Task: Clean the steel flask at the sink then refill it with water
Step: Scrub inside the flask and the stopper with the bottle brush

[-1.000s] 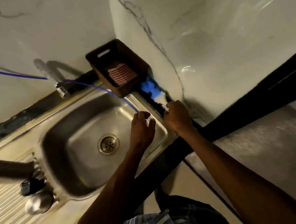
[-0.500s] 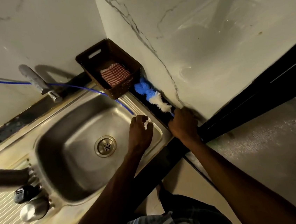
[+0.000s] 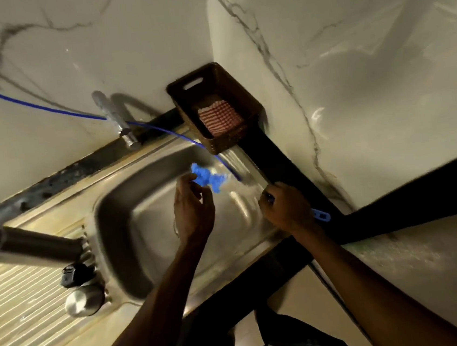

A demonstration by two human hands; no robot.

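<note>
The steel flask (image 3: 32,247) lies on its side on the ribbed drainboard at the left, its mouth end out of frame. Its black stopper (image 3: 74,275) and steel cap (image 3: 84,300) sit beside the sink's left rim. My right hand (image 3: 287,209) grips the blue handle of a bottle brush (image 3: 208,177), whose blue bristle head hangs blurred over the sink bowl. My left hand (image 3: 193,210) hovers over the bowl with loosely curled fingers, fingertips right at the bristles, holding nothing that I can make out.
The steel sink (image 3: 112,202) has a tap (image 3: 116,119) on the back wall and a thin blue hose (image 3: 45,107) running down into the bowl. A brown basket (image 3: 185,98) with a red-striped cloth (image 3: 220,116) stands in the back right corner. Marble walls close in behind and right.
My right hand pulled the brush off the dark ledge by the wall and swung its head left over the sink, up to my left fingertips. The left hand stayed over the bowl.
</note>
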